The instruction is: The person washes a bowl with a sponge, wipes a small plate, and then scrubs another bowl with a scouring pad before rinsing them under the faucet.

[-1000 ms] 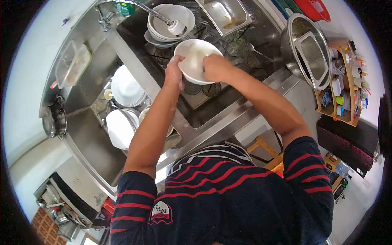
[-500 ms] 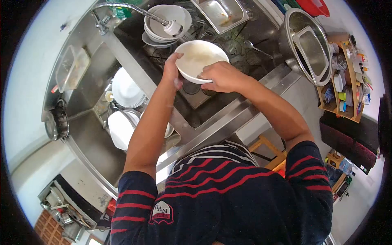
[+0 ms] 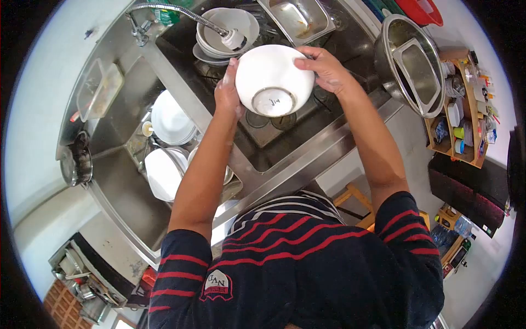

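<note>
A white bowl [image 3: 275, 71] is tipped on its side above the right sink basin, its underside and foot ring turned toward me, with a small dark mark on the base. My left hand [image 3: 227, 92] grips the bowl's left side. On the opposite side, my right hand [image 3: 325, 68] holds it with the thumb on the outer wall and the fingers behind, mostly hidden. Just beyond the bowl, a faucet spray head [image 3: 234, 40] hangs over a stack of white bowls [image 3: 245, 23]. Drinking glasses [image 3: 282, 120] stand in the dark basin beneath.
Stacked white plates [image 3: 171, 118] and dishes sit in the left basin [image 3: 112, 151]. A metal divider [image 3: 183, 93] separates the basins. At the far side lies a steel pan [image 3: 298, 21]. A large steel bowl [image 3: 388, 60] holding a tray stands on the right.
The bowl has turned from showing its inside to showing its underside. My right hand has moved from the near rim up to the right side.
</note>
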Available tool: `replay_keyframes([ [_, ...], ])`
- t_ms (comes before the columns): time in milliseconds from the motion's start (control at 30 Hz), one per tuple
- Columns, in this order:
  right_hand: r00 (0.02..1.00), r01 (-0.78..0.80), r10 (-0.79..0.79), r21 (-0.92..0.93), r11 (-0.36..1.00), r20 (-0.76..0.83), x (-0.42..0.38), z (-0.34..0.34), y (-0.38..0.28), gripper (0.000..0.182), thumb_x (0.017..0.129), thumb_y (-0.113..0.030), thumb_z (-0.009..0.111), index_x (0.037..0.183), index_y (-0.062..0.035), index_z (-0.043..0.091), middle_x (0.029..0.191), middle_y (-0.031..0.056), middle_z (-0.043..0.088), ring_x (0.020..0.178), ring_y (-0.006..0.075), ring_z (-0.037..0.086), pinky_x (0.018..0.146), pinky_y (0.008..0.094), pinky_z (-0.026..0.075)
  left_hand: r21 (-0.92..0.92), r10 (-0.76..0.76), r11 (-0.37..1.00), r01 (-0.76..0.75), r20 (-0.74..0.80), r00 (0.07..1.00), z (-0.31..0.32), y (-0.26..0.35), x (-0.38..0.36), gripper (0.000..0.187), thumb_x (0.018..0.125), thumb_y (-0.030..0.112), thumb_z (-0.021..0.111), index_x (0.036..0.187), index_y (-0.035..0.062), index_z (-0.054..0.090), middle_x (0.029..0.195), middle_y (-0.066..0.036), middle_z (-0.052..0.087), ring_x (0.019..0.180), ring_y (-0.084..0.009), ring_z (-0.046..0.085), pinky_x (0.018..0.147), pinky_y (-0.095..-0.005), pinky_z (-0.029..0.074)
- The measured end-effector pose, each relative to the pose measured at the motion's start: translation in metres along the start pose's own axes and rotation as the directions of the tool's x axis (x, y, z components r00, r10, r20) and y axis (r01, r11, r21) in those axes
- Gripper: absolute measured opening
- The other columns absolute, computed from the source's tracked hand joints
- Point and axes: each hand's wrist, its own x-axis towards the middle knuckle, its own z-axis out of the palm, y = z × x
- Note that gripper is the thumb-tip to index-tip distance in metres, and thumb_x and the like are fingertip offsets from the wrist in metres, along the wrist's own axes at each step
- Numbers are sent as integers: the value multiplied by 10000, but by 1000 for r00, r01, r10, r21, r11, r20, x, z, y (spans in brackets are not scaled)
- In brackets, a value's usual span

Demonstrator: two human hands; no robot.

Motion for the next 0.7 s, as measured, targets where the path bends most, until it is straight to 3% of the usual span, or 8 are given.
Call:
replay_keyframes([
  [100,976,115,-108,22,993,-189,13,13,19,429,796,-207,775,1136,21,647,1001,74,683,885,135,635,832,284,492,-150,3,989,-10,-49,999,-7,-4,7,531,893,429,642,1096,-60,611,996,-136,668,858,-217,656,753,-360,541],
  [200,634,1,-541,-699,715,-552,17,22,17,321,812,-190,734,1076,-14,684,1007,132,699,918,239,656,868,317,471,-44,-81,996,74,-202,976,2,3,-4,494,876,385,682,1024,-82,623,953,-153,674,784,-223,662,718,-359,545],
  [267,491,147,-754,-811,566,-437,19,22,16,303,825,-199,723,1071,-26,679,1049,151,680,991,259,639,888,337,467,181,-65,977,111,-243,968,3,8,-9,532,871,417,679,943,-110,647,888,-152,683,740,-196,642,670,-337,521],
  [333,529,207,-743,-787,582,-410,18,43,7,279,829,-143,720,1074,-19,673,1058,135,677,994,226,632,895,320,464,474,18,874,107,-251,968,-20,-16,17,712,894,551,571,884,-158,640,868,-242,673,811,-267,638,766,-388,489],
  [367,623,252,-682,-728,638,-382,18,60,-3,305,831,-140,720,1106,-20,665,1069,133,675,998,221,630,897,307,460,780,205,626,6,-172,964,-20,-11,10,771,890,603,523,902,-158,642,911,-300,656,867,-342,635,807,-423,469],
  [533,622,266,-750,-842,470,-223,33,82,-1,338,876,-164,652,1186,-31,635,1160,168,652,1070,237,624,937,319,449,306,1,946,109,-338,941,-30,-32,30,721,932,567,450,977,-124,649,1010,-342,625,942,-441,619,856,-457,457],
  [567,665,170,-690,-841,513,-286,33,81,9,335,895,-118,633,1217,-24,620,1156,127,662,1048,163,607,921,289,448,484,187,873,-59,-220,957,-57,-70,60,724,947,561,419,968,-123,654,999,-331,633,921,-433,629,833,-456,471],
  [700,637,429,-730,-900,69,248,14,107,35,303,745,-12,685,1048,-28,667,1027,132,646,987,313,606,900,393,465,356,-2,925,135,-350,937,-25,-21,26,732,961,564,384,946,-112,664,932,-299,651,856,-393,648,748,-454,498],
])
